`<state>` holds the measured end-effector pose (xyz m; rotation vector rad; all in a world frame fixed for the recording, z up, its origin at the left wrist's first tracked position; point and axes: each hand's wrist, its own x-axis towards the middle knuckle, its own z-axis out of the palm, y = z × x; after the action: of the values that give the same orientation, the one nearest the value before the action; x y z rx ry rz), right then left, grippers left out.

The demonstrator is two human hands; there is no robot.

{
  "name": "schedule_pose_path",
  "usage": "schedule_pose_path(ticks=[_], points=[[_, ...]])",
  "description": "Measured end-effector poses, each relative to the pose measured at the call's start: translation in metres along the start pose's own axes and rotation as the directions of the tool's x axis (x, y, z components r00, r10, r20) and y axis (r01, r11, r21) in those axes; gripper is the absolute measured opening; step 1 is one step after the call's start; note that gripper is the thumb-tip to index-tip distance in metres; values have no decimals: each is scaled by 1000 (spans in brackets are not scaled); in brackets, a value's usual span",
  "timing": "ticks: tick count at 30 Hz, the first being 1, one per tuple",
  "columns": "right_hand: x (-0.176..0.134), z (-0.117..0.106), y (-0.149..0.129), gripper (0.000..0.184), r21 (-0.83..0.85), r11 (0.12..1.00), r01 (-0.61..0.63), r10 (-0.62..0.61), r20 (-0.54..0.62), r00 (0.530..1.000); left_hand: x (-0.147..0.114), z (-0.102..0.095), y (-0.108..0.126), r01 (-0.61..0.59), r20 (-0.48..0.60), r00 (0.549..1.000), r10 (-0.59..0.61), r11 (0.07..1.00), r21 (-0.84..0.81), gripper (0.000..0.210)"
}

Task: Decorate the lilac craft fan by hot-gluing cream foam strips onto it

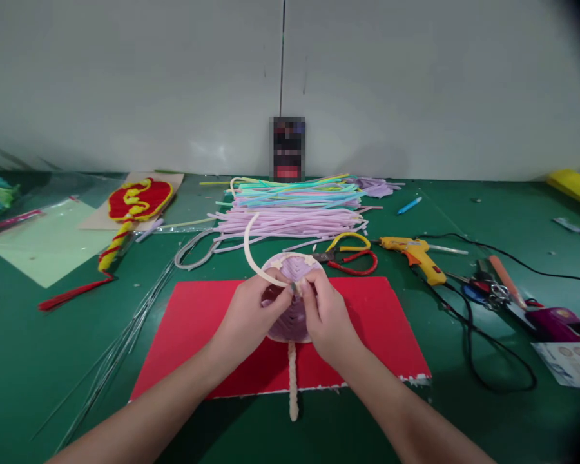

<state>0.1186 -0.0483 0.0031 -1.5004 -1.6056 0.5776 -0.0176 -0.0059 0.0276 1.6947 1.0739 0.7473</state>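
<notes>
Both hands meet over a round lilac fan (292, 325) with a cream twisted handle (293, 380), lying on a red board (198, 341). My left hand (251, 306) is closed in a pinch on a cream pipe cleaner (249, 248), whose free end curves up and away to the left. My right hand (327, 309) pinches the same pipe cleaner close to the left fingertips. The exact spot between the fingers is partly hidden. Small cream shapes sit along the fan's upper edge, just beyond my hands.
Behind the board lies a pile of pastel pipe cleaners (290, 219). Scissors (352, 258) and a yellow glue gun (413, 254) with a black cable are at right. To the left are thin wires (130, 332) and a red-and-yellow fan (140, 201). A phone-like dark object (288, 148) stands against the wall.
</notes>
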Motion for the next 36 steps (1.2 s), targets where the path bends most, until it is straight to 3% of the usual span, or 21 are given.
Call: schedule_pose_path(ticks=[13, 23, 30, 36], points=[[2, -1, 1, 14, 3, 997, 76, -76, 35, 996, 2, -5, 3, -7, 28, 1000, 6, 999, 43, 11], [4, -8, -1, 19, 126, 989, -77, 73, 39, 997, 5, -6, -1, -5, 70, 998, 9, 999, -50, 13], [9, -10, 2, 31, 410, 890, -199, 185, 75, 980, 5, -5, 2, 2, 13, 1000, -1, 998, -59, 11], [13, -17, 4, 22, 298, 942, -152, 112, 147, 983, 6, -7, -1, -5, 41, 999, 7, 999, -44, 11]])
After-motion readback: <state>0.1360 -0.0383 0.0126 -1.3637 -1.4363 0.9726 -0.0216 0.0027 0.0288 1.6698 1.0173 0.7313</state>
